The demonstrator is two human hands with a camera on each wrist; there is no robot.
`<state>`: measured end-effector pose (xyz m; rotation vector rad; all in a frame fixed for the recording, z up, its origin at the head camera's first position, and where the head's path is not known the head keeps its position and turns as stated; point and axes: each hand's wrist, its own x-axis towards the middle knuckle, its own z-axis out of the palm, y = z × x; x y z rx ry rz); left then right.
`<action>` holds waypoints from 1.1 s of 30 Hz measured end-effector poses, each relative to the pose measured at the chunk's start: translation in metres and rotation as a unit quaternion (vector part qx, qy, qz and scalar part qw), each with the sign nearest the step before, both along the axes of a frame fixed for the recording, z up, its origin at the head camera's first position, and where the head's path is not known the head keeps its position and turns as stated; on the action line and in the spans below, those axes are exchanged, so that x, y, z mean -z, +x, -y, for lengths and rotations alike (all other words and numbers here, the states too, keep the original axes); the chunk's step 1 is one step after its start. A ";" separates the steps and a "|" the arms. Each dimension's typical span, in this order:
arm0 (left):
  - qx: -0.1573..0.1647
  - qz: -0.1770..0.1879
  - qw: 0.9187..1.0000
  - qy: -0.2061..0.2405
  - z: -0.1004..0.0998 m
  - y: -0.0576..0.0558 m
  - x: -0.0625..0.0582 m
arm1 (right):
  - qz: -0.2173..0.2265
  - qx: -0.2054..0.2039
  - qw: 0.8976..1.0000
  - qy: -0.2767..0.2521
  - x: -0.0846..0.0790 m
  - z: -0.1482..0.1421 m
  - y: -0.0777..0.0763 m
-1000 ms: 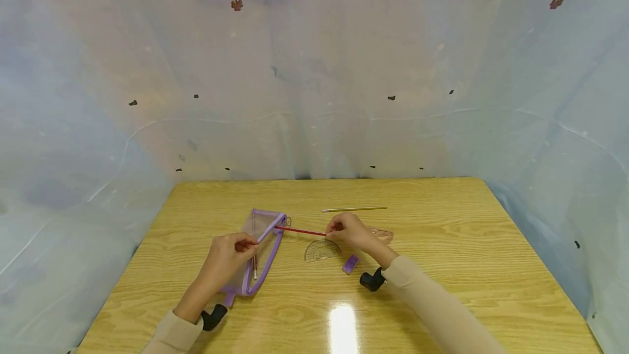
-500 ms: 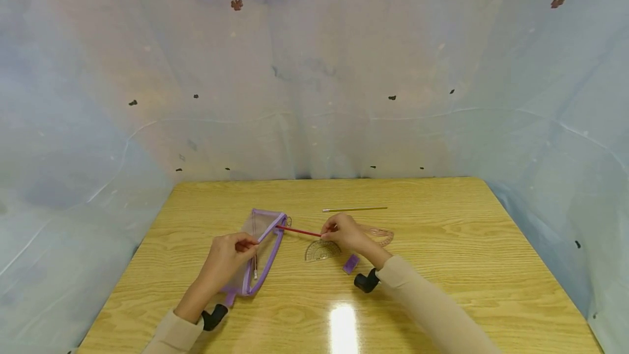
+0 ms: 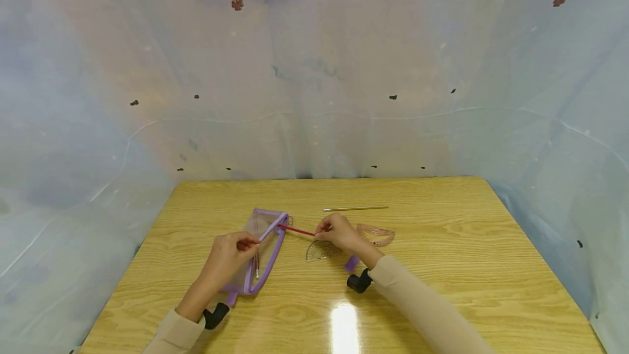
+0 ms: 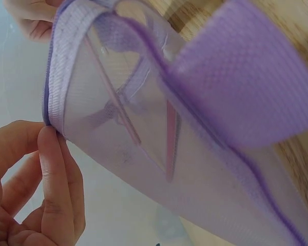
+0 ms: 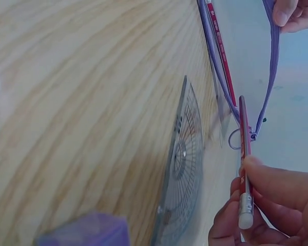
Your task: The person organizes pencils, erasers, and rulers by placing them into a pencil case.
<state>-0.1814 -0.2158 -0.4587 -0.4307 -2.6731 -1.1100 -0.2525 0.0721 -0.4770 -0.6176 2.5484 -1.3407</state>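
A see-through mesh pencil case (image 3: 238, 283) with purple edging lies on the left of the table, its zipped mouth spread apart. My left hand (image 3: 229, 255) pinches the zip edge between thumb and fingers and lifts it. Between the thumb and fingers of my right hand (image 3: 339, 232) is a red pencil (image 3: 301, 230), held near its white eraser end (image 5: 245, 219). The pencil's far end passes into the case's mouth at the zip-ring corner. Inside the case, another red pencil (image 5: 222, 54) shows through the opening.
A clear protractor (image 3: 321, 251) and a purple eraser (image 3: 351, 263) lie under and beside my right hand. Beyond its wrist is an orange protractor (image 3: 376, 235). A yellow striped pencil (image 3: 356, 208) lies farther back on the wooden table (image 3: 467, 266).
My right hand has moved left, carrying the red pencil farther into the case, so less of it shows outside. The left hand holds the zip edge in the same place.
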 end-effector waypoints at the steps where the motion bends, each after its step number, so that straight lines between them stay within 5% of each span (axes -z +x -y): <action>1: 0.001 0.000 1.000 -0.001 0.000 0.000 0.000 | 0.002 0.003 1.000 0.000 0.001 0.001 0.000; 33: -0.001 0.012 1.000 0.009 -0.004 -0.002 -0.002 | 0.033 0.060 0.997 -0.032 0.007 0.033 -0.004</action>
